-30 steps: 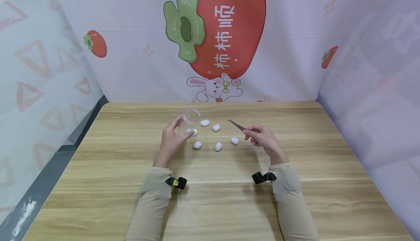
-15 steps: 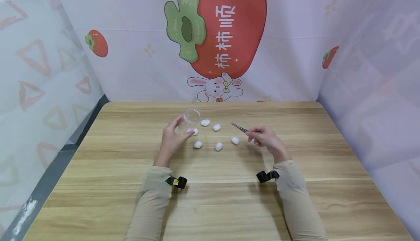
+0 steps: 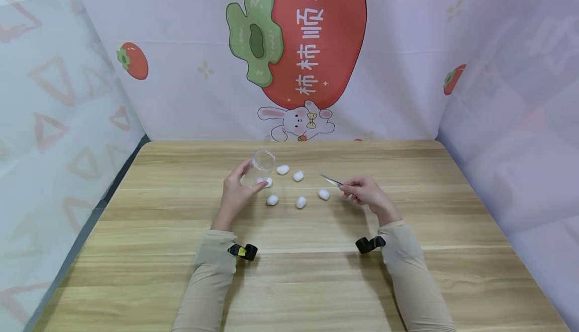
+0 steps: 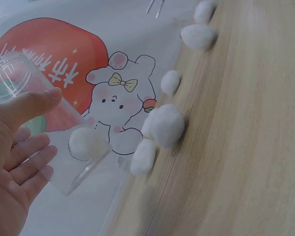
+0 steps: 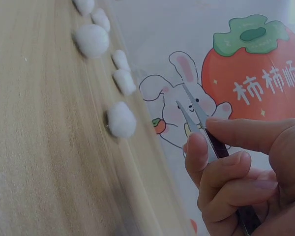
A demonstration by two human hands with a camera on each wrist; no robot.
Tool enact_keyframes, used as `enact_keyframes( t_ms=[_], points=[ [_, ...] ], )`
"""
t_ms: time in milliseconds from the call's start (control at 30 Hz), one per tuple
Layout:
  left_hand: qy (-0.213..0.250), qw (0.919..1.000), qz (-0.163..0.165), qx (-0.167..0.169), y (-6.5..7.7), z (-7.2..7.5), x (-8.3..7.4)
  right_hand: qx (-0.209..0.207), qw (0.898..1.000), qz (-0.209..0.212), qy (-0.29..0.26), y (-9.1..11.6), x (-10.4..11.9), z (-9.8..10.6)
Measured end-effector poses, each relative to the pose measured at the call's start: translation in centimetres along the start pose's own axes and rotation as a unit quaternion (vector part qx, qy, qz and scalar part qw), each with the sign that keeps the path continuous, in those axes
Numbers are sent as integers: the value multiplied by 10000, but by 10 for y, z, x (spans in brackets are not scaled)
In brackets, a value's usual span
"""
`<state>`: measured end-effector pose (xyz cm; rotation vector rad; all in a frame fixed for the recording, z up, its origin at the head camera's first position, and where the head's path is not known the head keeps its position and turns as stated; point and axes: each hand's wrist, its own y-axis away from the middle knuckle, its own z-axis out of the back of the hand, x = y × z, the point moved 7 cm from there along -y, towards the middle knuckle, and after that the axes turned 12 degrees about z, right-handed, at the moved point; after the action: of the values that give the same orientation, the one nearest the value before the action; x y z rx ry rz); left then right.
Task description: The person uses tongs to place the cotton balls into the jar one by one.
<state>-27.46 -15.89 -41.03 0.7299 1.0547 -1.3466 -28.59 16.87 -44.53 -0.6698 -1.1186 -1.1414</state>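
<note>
My left hand (image 3: 236, 194) grips a clear jar (image 3: 263, 162), which leans with its open mouth up and away from me. One white cotton ball (image 4: 86, 143) shows inside the jar in the left wrist view. My right hand (image 3: 367, 192) pinches dark-handled metal tweezers (image 3: 331, 180) between thumb and fingers. Their tips point left, stand apart, and have nothing between them in the right wrist view. Below and left of the tweezers lies a cotton ball (image 3: 323, 194), the nearest one to my right hand. The tweezers touch no cotton ball.
More cotton balls lie loosely spread between the hands, among them a back one (image 3: 282, 170), a middle one (image 3: 298, 176) and two nearer ones (image 3: 272, 200). The wooden table (image 3: 289, 292) ends at a printed cloth backdrop (image 3: 181, 91) behind and at both sides.
My right hand has shifted a little to the right, and the tweezer tips have moved right and lower in the head view. The left hand and jar stay in place.
</note>
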Motion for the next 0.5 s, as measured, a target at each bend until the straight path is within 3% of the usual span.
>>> enact_keyframes(
  t_ms=[500],
  points=[
    [-28,10000,-45,-45,1,0,0,-38,9997,-222,121,3,-11,4]
  ],
)
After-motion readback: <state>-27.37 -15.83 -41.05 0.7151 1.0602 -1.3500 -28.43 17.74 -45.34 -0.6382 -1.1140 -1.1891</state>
